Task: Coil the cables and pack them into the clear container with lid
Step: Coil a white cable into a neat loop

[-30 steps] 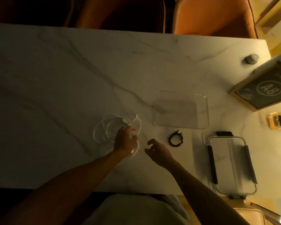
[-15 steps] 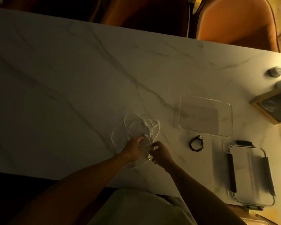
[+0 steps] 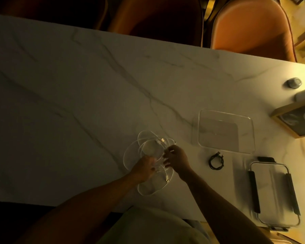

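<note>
Left hand: the left hand (image 3: 144, 170) lies over the near part of the white cable (image 3: 130, 154), fingers curled on its strands where the loops cross.
Right hand: the right hand (image 3: 177, 160) meets the left one over the same bundle, its fingertips pinching a strand near the middle of the loops.
White cable: spread in several loose, overlapping loops on the marble table (image 3: 77, 103), some fanning away from the hands and one large loop lying towards the near edge; a plug end shows at the far side of the loops and another by the near loop.
Black cable: the black cable (image 3: 216, 162) lies already wound into a small ring, to the right of the hands and apart from them.
Container: the clear container (image 3: 225, 131) stands open, just beyond the black cable, with nothing visible in it.
Lid: the lid (image 3: 275, 196), with dark clips along its long sides, lies flat near the right front corner of the table, apart from the container.
</note>
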